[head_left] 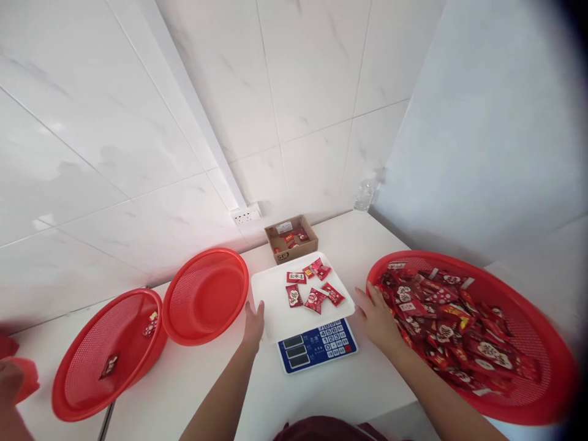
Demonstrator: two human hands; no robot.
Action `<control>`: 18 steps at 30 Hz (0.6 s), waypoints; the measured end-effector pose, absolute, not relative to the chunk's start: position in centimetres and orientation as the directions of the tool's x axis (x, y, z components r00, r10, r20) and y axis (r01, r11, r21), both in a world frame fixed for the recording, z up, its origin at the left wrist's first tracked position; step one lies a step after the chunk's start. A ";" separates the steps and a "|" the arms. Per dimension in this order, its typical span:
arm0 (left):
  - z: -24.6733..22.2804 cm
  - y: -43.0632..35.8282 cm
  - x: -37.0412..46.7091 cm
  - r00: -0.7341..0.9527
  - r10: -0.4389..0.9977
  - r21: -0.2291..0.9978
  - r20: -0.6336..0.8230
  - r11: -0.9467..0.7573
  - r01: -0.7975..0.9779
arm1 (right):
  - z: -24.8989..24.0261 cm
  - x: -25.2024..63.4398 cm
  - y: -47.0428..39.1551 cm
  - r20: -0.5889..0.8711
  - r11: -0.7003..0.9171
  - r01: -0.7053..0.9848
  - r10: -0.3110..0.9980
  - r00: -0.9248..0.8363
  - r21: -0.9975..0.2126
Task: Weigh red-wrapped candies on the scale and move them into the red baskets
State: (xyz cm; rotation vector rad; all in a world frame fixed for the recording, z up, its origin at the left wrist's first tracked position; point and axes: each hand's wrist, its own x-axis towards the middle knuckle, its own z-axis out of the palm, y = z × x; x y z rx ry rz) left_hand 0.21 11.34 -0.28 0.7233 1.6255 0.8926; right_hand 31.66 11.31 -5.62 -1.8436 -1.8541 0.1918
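A white tray (271, 306) rests on a digital scale (318, 348) with a blue keypad panel. Several small red candy packets (315, 300) lie scattered over the tray's right part. My left hand (254, 323) is at the tray's left edge, thumb and fingers apart; whether it touches the edge I cannot tell. On the other side, my right hand (380, 315) has its fingers spread between the tray's right corner and a large red basket (558, 367) heaped with red packets (454, 331). Neither hand holds anything.
A small cardboard box (298, 250) with red packets stands behind the tray. Left are a round red basket (206, 297) and a larger one (87, 367) with a few packets. A clear plastic bottle (365, 195) stands in the corner. Another person's hand (9, 383) shows far left.
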 end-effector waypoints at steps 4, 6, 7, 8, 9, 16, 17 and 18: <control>0.1 12.3 2.6 -0.116 0.979 0.867 -0.171 0.205 0.455 | -5.5 29.7 9.6 0.318 0.152 0.884 0.948 -0.004 -0.443; 0.2 13.0 4.1 0.106 0.989 0.800 -0.107 0.022 0.600 | -5.2 28.7 8.7 0.282 0.163 0.871 0.959 -0.030 -0.463; 0.2 13.4 4.8 0.183 0.975 0.798 -0.125 -0.011 0.603 | -5.0 28.2 8.3 0.258 0.165 0.865 0.965 -0.042 -0.474; 0.2 13.8 5.3 0.229 0.962 0.810 -0.151 -0.012 0.586 | -4.8 27.9 8.0 0.234 0.165 0.859 0.971 -0.054 -0.485; 0.1 14.1 5.8 0.250 0.952 0.827 -0.175 0.004 0.562 | -4.5 27.7 7.8 0.215 0.164 0.852 0.975 -0.063 -0.498; 0.4 15.1 4.6 0.114 0.970 0.880 -0.213 0.140 0.454 | -3.3 28.4 7.6 0.154 0.153 0.803 0.985 -0.077 -0.576; 0.8 15.1 3.5 0.069 0.977 0.884 -0.202 0.151 0.442 | -3.3 28.4 7.8 0.144 0.148 0.805 0.986 -0.079 -0.575; 1.2 15.1 2.3 0.021 0.982 0.888 -0.187 0.160 0.431 | -3.2 28.4 8.0 0.134 0.144 0.809 0.988 -0.081 -0.570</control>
